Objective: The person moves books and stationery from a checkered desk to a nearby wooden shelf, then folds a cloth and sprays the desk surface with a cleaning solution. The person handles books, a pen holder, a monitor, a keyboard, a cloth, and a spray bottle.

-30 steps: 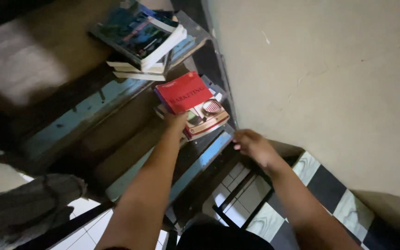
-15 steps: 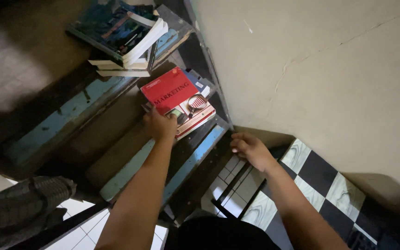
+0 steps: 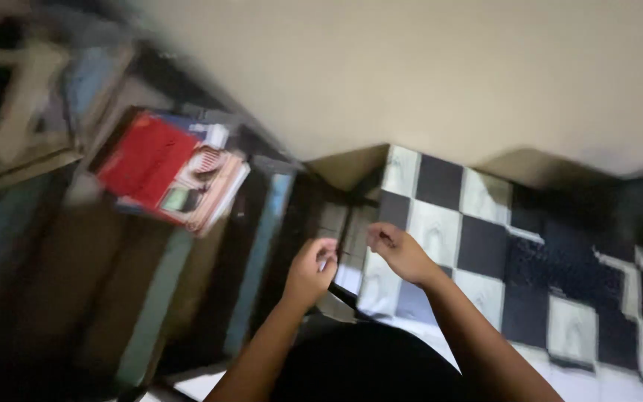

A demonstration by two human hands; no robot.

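The view is blurred by motion. A red book (image 3: 149,156) lies on top of a small stack on a dark shelf with blue-painted edges (image 3: 258,246). My left hand (image 3: 310,272) is off the books now, down in front of the shelf's lower part, fingers curled with nothing seen in them. My right hand (image 3: 397,251) hovers close beside it, over the black-and-white checkered floor (image 3: 440,223), fingers loosely bent and holding nothing. The two hands are nearly touching.
A plain beige wall (image 3: 426,74) rises behind the shelf. More books, blurred, sit on a higher shelf at the upper left (image 3: 16,112). Dark objects lie on the floor at the far right (image 3: 634,223).
My left hand has let go of the red book stack and dropped down next to my right hand. The camera has swung right, bringing more checkered floor into view.
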